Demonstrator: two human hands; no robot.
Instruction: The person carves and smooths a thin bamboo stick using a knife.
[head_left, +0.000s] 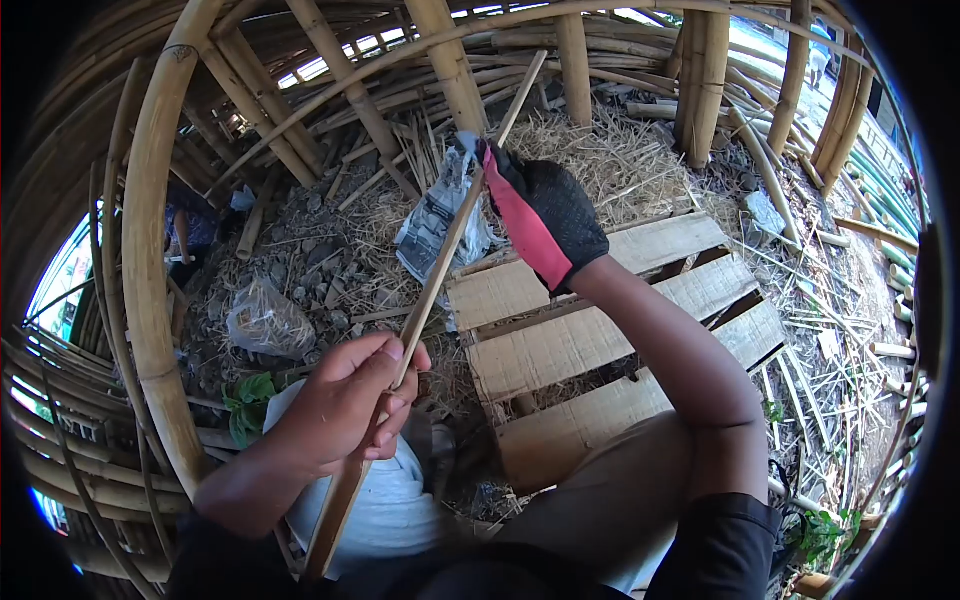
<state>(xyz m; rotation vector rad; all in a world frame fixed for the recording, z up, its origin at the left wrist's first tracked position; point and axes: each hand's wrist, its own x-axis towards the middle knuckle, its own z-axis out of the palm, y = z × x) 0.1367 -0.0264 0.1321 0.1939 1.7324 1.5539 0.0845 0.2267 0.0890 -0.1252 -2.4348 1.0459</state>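
A long, thin bamboo strip (440, 265) slants from the lower left up to the top centre. My bare left hand (365, 390) is closed round its lower part, thumb on top. My right hand (540, 205), in a black and pink glove, grips the strip further up, its fingertips partly hidden. A crumpled printed plastic bag (440, 215) lies on the ground behind the strip, just left of the glove. Below my right forearm is a slatted wooden pallet (560, 350). The lower end of the strip passes over the pale cloth on my leg.
Thick bamboo poles (150, 230) stand at the left and along the back. A clear plastic bag (268, 318) lies on the stony ground. Straw and bamboo scraps (810, 340) are scattered at the right. Part of another person (188, 220) shows at the far left.
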